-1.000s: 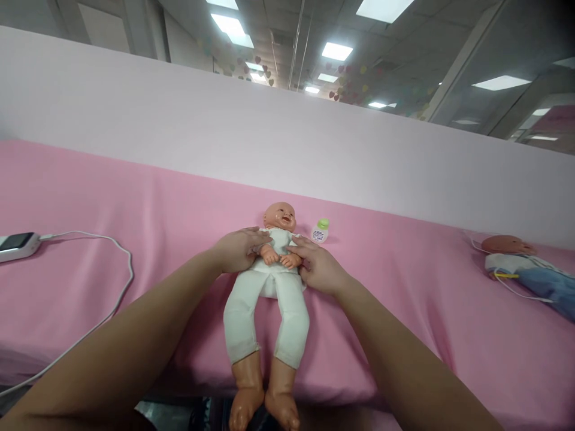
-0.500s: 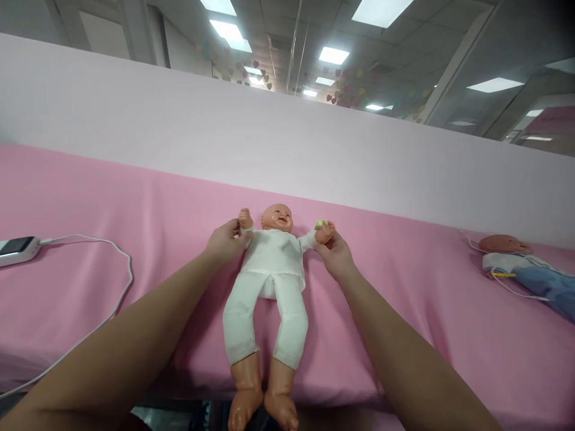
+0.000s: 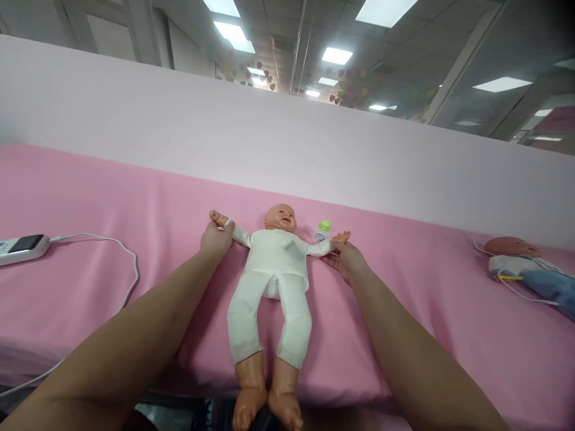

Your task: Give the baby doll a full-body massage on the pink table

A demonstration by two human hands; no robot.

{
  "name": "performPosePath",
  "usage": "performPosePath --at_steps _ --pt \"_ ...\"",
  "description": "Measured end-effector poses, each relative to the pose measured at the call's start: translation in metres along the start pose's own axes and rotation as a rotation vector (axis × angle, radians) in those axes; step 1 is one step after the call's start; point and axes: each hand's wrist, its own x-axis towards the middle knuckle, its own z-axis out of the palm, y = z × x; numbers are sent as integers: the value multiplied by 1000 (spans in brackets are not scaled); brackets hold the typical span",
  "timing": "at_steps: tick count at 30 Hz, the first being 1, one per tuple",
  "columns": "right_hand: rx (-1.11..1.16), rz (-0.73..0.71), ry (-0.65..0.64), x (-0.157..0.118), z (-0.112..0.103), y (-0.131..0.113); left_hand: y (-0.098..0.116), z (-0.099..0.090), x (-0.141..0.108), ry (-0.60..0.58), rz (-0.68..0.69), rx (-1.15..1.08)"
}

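A baby doll point(image 3: 277, 257) with a white cloth body lies face up, its bare feet over the near edge of the pink surface. Both its arms are spread out sideways. My left hand point(image 3: 217, 237) is closed around the doll's arm at the wrist, on the left side of the picture. On the right side, my right hand point(image 3: 347, 258) pinches the other arm near the wrist, with its lower fingers showing beneath. Just above that arm stands a small bottle point(image 3: 322, 231) with a green cap.
The pink sheet point(image 3: 395, 287) covers a long surface against a white wall point(image 3: 269, 143). A white device point(image 3: 22, 248) with a cable lies at the left. Another doll point(image 3: 534, 272), in blue and white with thin tubing, lies far right.
Both hands have moved outward, spreading the doll's arms from a raised, bent pose to stretched out sideways. The bottle, mostly hidden before, now shows.
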Motion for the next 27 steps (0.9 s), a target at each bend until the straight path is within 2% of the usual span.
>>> performPosePath --at_steps 3,5,9,12,16,22,24,27 --pt "-254 -281 -40 -10 6 -2 10 2 -10 5 67 149" --pt "-465 -443 -72 -19 13 -5 17 5 -20 -40 204 197" --pt "-680 -707 -284 -43 31 -9 27 15 -40 -260 595 289" --pt "-795 -869 -411 -56 41 -10 31 18 -49 -381 770 390" --pt "-925 -987 -484 -61 46 -9 33 15 -50 -446 821 447" --pt "-1041 -1024 -531 -57 51 0 33 16 -51 -541 853 487" --pt "-1021 -1017 -525 -57 52 3 32 17 -51 -534 814 474" --pt "-883 -961 -483 -57 51 3 29 17 -49 -461 722 391"
